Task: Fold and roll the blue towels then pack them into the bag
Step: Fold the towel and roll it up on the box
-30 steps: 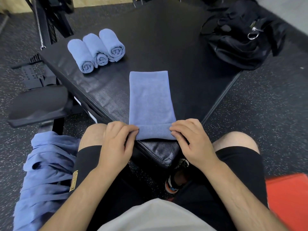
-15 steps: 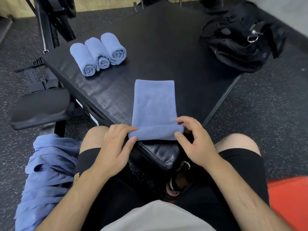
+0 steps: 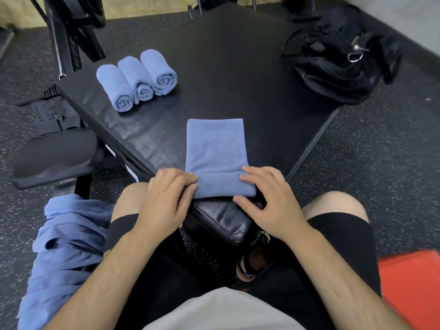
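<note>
A folded blue towel (image 3: 214, 146) lies lengthwise on the black padded bench (image 3: 226, 67), its near end rolled up into a thick band. My left hand (image 3: 166, 198) grips the left end of that roll with curled fingers. My right hand (image 3: 269, 198) holds the right end, fingers on top and thumb below. Three rolled blue towels (image 3: 138, 82) lie side by side at the bench's far left. The black bag (image 3: 338, 60) sits at the bench's far right corner.
A heap of loose blue towels (image 3: 64, 246) hangs beside my left knee. Black gym equipment (image 3: 54, 153) stands left of the bench. A red mat (image 3: 414, 282) lies on the speckled floor at the lower right.
The rolled band at the towel's near end has grown thicker and moved away from me. Both hands travelled forward with it.
</note>
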